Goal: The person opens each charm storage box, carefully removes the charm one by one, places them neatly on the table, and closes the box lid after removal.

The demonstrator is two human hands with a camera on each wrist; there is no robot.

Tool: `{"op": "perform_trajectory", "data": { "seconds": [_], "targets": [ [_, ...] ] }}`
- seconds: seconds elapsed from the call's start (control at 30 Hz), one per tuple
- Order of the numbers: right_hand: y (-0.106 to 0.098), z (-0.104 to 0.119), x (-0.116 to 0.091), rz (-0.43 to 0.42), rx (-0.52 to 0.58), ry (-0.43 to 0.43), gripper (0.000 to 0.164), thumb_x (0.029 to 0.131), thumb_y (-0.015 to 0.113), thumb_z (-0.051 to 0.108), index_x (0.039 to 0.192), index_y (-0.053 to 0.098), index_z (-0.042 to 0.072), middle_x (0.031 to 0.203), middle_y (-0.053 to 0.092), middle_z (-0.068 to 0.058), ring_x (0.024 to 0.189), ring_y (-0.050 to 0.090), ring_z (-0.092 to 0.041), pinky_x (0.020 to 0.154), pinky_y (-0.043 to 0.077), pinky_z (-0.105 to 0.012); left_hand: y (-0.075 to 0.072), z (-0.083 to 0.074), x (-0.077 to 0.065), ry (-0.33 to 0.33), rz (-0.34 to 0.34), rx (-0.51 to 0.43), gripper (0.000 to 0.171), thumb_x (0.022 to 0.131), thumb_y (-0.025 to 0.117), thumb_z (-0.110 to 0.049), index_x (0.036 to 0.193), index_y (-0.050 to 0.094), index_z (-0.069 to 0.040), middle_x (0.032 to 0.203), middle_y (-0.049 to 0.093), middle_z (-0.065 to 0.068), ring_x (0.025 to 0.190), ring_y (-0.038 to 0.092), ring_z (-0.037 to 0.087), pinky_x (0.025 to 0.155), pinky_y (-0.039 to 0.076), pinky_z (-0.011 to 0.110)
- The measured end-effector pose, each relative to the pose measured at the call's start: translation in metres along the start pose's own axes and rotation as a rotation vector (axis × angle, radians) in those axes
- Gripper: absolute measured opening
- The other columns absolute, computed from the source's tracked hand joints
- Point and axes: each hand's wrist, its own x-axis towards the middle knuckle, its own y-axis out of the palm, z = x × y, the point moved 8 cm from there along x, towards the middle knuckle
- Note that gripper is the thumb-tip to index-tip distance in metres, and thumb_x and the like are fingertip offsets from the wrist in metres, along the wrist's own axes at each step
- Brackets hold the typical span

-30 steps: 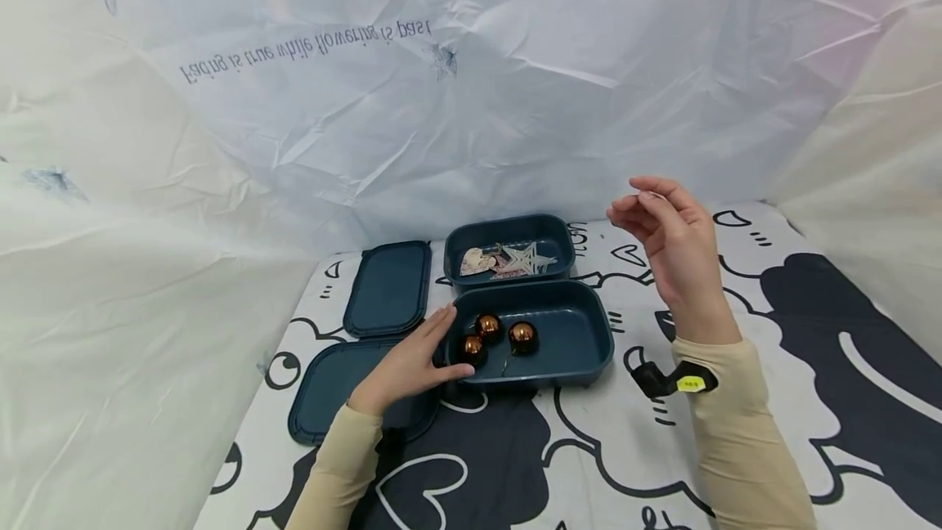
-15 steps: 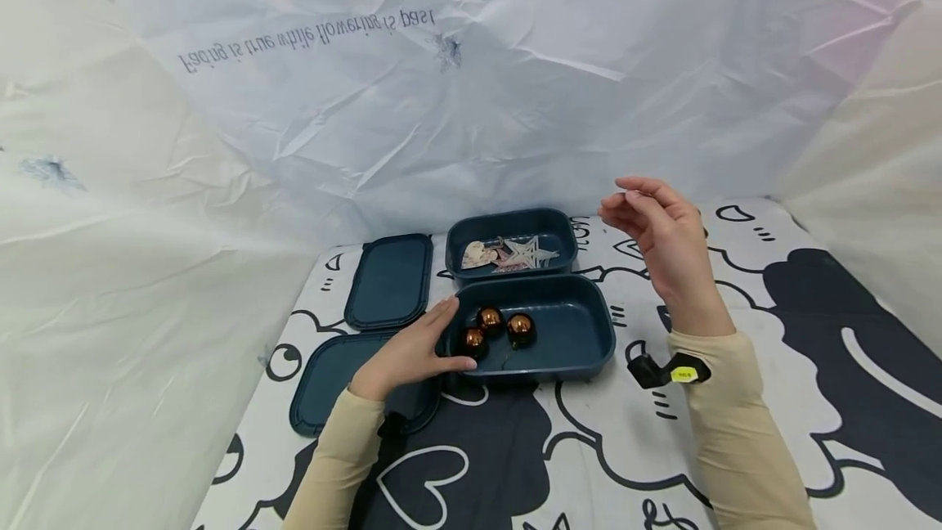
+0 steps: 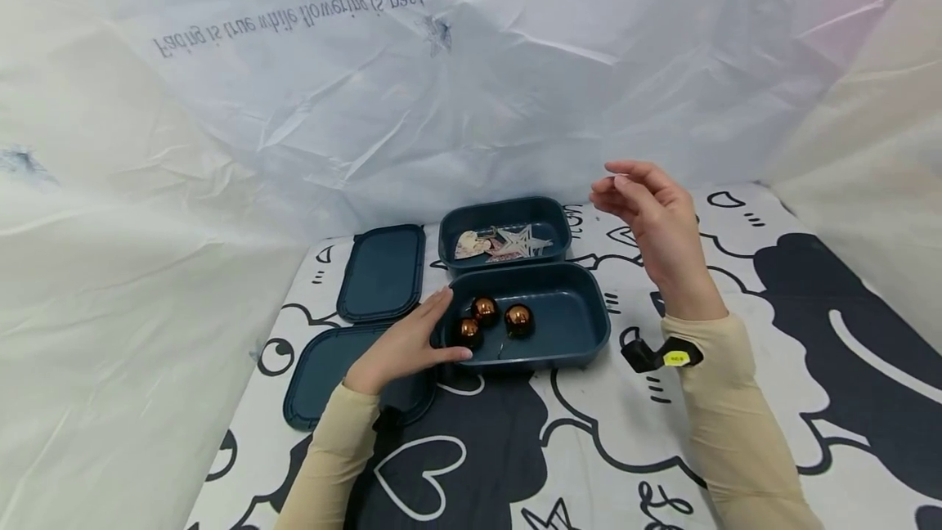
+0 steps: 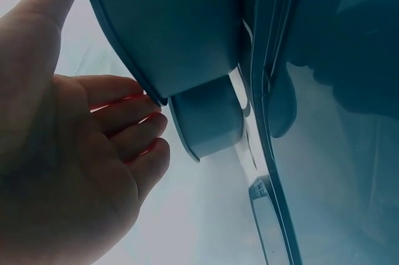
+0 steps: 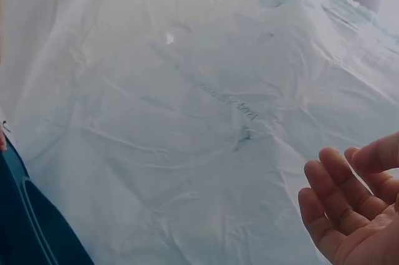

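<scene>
In the head view, my left hand (image 3: 401, 350) lies at the left end of the near dark blue box (image 3: 574, 360), its fingers and thumb fairly straight along the rim. Inside that box, toward its left end, sit three shiny copper-brown ball ornaments (image 3: 519, 320), one with a thin string. The left wrist view shows the thumb and fingertips right at the rim of the box (image 4: 168, 22). My right hand (image 3: 655, 227) is raised in the air to the right of the boxes, fingers loosely bent, holding nothing. Its relaxed fingers (image 5: 336, 190) also appear in the right wrist view.
Behind the near box stands a second blue box (image 3: 508, 207) with a white star ornament (image 3: 522, 242) and other flat decorations. Two blue lids (image 3: 383, 272) lie to the left, the nearer partly under my left arm. A pale plastic sheet (image 3: 353, 105) hangs behind.
My right hand has drifted slightly left toward the boxes. The head view has tilted a little, and my left hand keeps its place at the box. The ball ornaments stay put.
</scene>
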Motion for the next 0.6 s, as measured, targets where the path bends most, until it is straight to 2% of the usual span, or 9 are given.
{"op": "perform_trajectory", "data": {
  "seconds": [0.13,0.23,0.33,0.4,0.5,0.6],
  "targets": [
    [0.015,-0.011,0.009,0.067,-0.134,0.026,0.028,0.103,0.061,0.016,0.126,0.066,0.002,0.105,0.071,-0.007,0.100,0.068,-0.019,0.092,0.053,-0.027,-0.002,0.001,-0.001,-0.003,0.006,-0.001,0.107,0.086,0.064,-0.070,0.164,0.013,-0.017,0.169,0.010,0.005,0.154,0.013,0.021,0.119,0.026,0.049],
    [0.031,-0.022,0.017,0.167,-0.357,0.052,0.031,0.104,0.060,0.022,0.130,0.066,0.006,0.112,0.070,-0.008,0.105,0.066,-0.018,0.094,0.052,-0.029,-0.002,0.002,0.000,-0.005,0.008,-0.004,0.107,0.086,0.065,-0.070,0.164,0.014,-0.017,0.169,0.010,0.005,0.154,0.013,0.021,0.119,0.026,0.049],
    [0.052,-0.035,0.023,0.302,-0.598,0.073,0.034,0.105,0.058,0.029,0.134,0.064,0.011,0.122,0.067,-0.008,0.110,0.064,-0.018,0.095,0.052,-0.036,-0.003,0.003,0.001,-0.002,-0.002,-0.006,0.107,0.086,0.066,-0.069,0.164,0.014,-0.017,0.169,0.012,0.006,0.153,0.015,0.021,0.119,0.026,0.049],
    [0.066,-0.044,0.026,0.393,-0.713,0.082,0.035,0.105,0.058,0.030,0.136,0.063,0.014,0.126,0.066,-0.007,0.112,0.063,-0.019,0.095,0.052,-0.041,-0.004,0.003,0.002,0.005,-0.009,-0.007,0.107,0.086,0.067,-0.069,0.164,0.015,-0.017,0.169,0.013,0.006,0.153,0.016,0.022,0.119,0.027,0.049],
    [0.085,-0.056,0.027,0.518,-0.801,0.070,0.034,0.104,0.059,0.026,0.135,0.063,0.012,0.126,0.066,-0.008,0.110,0.064,-0.023,0.093,0.052,-0.045,-0.004,0.003,0.003,0.006,-0.008,-0.007,0.107,0.086,0.066,-0.069,0.164,0.015,-0.016,0.169,0.013,0.006,0.153,0.017,0.022,0.119,0.027,0.048],
    [0.103,-0.070,0.026,0.645,-0.863,0.039,0.033,0.104,0.061,0.021,0.134,0.063,0.010,0.122,0.067,-0.009,0.108,0.064,-0.023,0.092,0.052,-0.045,-0.002,0.003,0.002,0.010,-0.008,-0.020,0.107,0.086,0.067,-0.068,0.164,0.016,-0.015,0.169,0.013,0.007,0.153,0.018,0.024,0.118,0.028,0.049]
  ]
}}
